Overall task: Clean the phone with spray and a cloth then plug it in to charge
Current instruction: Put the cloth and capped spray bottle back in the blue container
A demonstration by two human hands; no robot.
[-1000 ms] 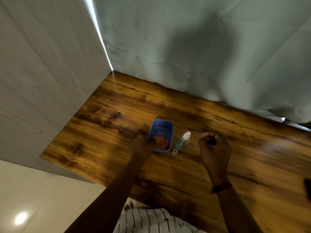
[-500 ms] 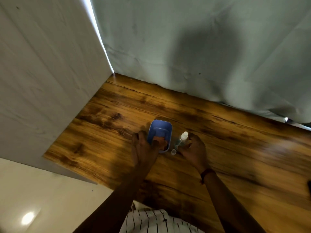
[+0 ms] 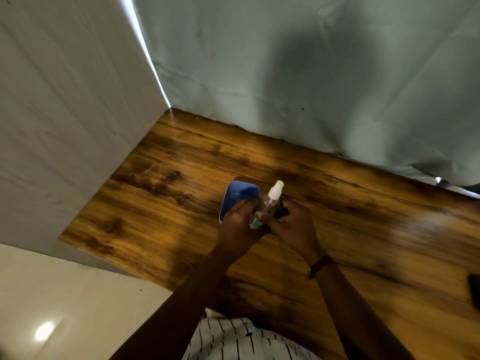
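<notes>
Spray bottle (image 3: 270, 206) has left the desk (image 3: 363, 229) and is gripped by our right hand (image 3: 293, 224); whether our left hand (image 3: 236, 227) grips its base, we cannot tell. Spraying seems next, though what looks like the phone (image 3: 474, 289) lies well right of both hands.

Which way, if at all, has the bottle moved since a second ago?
Yes. The bottle, gripped by the right hand, is up off the table and leftward, now at the tub's right edge.

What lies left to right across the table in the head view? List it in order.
blue tub → spray bottle → right hand → dark object at the right edge. The left hand overlaps the tub: omitted.
</notes>
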